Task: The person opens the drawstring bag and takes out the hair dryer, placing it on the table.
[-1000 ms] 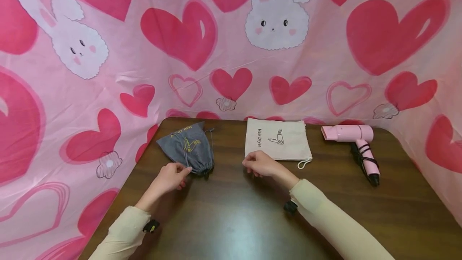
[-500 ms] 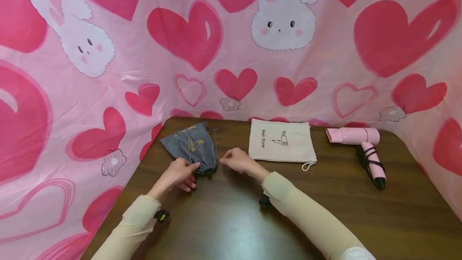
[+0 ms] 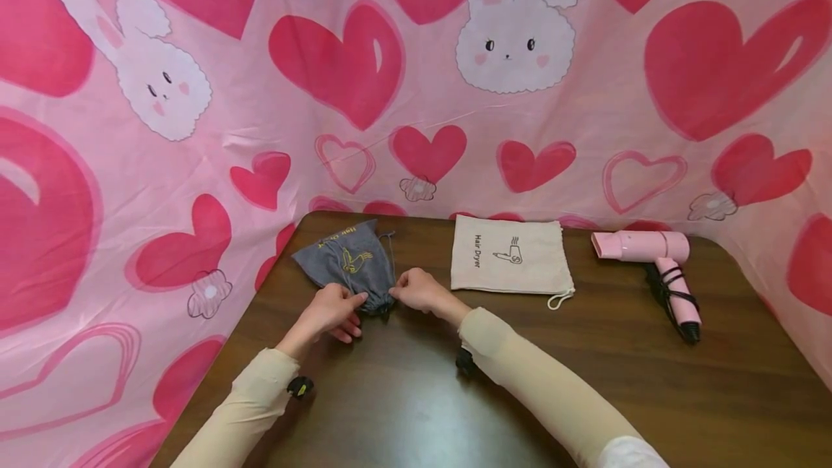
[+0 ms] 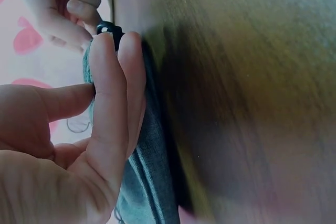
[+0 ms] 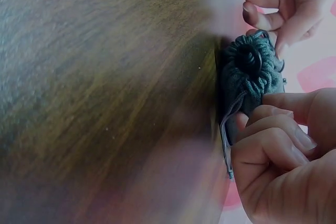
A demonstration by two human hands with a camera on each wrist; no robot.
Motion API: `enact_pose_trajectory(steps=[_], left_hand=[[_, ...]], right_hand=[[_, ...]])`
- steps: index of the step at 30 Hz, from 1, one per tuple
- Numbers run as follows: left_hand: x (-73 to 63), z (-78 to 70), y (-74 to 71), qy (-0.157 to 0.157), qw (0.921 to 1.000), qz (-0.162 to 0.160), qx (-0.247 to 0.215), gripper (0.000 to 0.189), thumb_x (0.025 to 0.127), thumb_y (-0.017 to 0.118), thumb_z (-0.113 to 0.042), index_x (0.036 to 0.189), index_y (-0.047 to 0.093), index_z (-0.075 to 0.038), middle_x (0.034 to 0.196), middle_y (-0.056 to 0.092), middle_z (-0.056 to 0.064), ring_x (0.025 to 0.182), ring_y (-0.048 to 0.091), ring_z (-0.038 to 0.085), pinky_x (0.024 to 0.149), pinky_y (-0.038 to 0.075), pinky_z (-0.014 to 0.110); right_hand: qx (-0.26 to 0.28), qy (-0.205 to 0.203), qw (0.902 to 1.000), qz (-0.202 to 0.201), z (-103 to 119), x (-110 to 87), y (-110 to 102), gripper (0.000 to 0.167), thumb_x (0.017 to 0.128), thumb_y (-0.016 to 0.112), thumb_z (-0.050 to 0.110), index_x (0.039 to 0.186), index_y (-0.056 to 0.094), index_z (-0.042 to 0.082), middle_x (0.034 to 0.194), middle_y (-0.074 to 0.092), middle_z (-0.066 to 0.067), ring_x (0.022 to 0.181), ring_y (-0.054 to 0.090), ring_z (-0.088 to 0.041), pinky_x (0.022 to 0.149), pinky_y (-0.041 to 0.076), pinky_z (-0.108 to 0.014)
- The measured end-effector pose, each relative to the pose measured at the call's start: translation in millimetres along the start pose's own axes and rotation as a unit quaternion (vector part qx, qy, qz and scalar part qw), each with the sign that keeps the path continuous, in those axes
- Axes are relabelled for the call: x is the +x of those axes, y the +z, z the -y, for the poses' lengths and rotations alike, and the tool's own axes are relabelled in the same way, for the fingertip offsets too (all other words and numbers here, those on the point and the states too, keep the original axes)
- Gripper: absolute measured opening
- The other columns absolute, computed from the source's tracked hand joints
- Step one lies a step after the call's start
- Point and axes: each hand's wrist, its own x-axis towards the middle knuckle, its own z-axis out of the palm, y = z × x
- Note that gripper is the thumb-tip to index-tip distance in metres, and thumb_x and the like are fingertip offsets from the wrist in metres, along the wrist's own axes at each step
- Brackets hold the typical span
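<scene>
Brown grained tabletop [image 3: 416, 396]; fingers [image 4: 109, 98] touch a gathered grey cloth pouch [image 3: 361, 266].

Your left arm [image 3: 243, 406] and right arm [image 3: 539, 388] reach in from the near side, converging leftward. Your left grip [image 3: 333, 309] has two fingers [image 4: 108, 93] extended; your right grip [image 3: 421, 290] pinches, its fingers curled.
</scene>
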Motion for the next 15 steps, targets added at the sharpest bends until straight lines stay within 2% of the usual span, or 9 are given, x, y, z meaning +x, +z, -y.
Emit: enact_pose_trajectory(steps=[8, 15], left_hand=[[4.4, -2.1, 7.5, 0.014, 0.9999, -0.007, -0.007, 0.032, 0.107, 0.063, -0.021, 0.089, 0.06, 0.006, 0.075, 0.068, 0.019, 0.059, 0.073, 0.026, 0.051, 0.06, 0.038], [9.2, -3.2, 14.7, 0.019, 0.9997, -0.003, -0.012, 0.03, 0.107, 0.064, -0.019, 0.088, 0.059, 0.005, 0.075, 0.068, 0.019, 0.059, 0.073, 0.026, 0.051, 0.059, 0.037]], right_hand=[[0.002, -0.006, 1.0, -0.006, -6, 1.9, -1, 0.018, 0.103, 0.068, 0.02, 0.095, 0.072, 0.005, 0.067, 0.053, -0.001, 0.048, 0.042, -0.013, 0.044, 0.035, -0.028], [-0.004, 0.002, 0.9999, -0.011, -11, 2.2, -5, 0.021, 0.103, 0.069, 0.02, 0.091, 0.073, 0.003, 0.061, 0.046, 0.002, 0.046, 0.039, -0.012, 0.043, 0.033, -0.027]])
